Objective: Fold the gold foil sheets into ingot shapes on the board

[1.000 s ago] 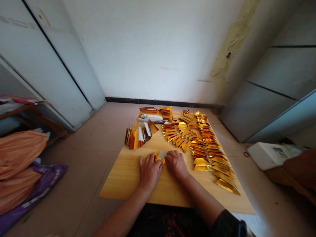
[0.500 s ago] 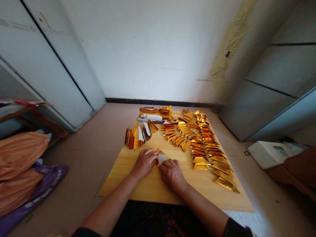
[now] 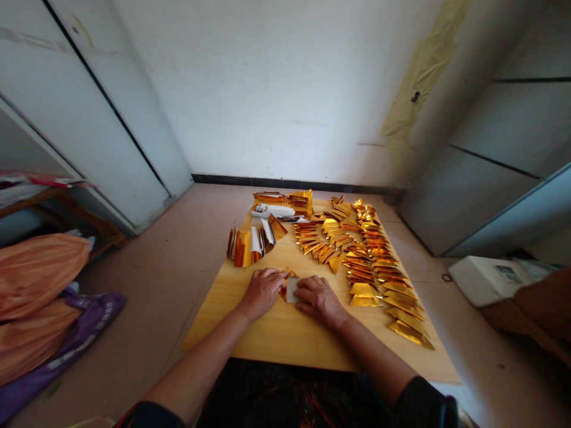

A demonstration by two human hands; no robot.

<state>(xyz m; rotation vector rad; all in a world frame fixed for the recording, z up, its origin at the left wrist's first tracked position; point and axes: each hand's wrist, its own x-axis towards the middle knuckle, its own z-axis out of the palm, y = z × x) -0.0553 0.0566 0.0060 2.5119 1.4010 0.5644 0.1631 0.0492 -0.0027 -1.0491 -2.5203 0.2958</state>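
A small sheet of gold foil paper (image 3: 292, 289) with a pale grey back lies on the wooden board between my hands, its left side folded over. My left hand (image 3: 263, 294) pinches the folded gold edge, fingers together. On the sheet's right part my right hand (image 3: 322, 300) has its fingers closed over the pale side; its thumb is partly hidden. Ahead and to the left stands a curved stack of gold foil sheets (image 3: 243, 248). Rows of folded gold paper pieces (image 3: 363, 291) cover the right side of the board.
The wooden board (image 3: 250, 345) stands low before me. At its back are more foil sheets (image 3: 301, 203) and a white tray (image 3: 274, 211). Orange and purple bags (image 3: 40, 285) lie on the floor at left; a white box (image 3: 479, 279) is at right.
My right hand has shifted right and slightly up, uncovering more of the sheet's pale back. My left hand stays at the folded edge. The view has tilted slightly.
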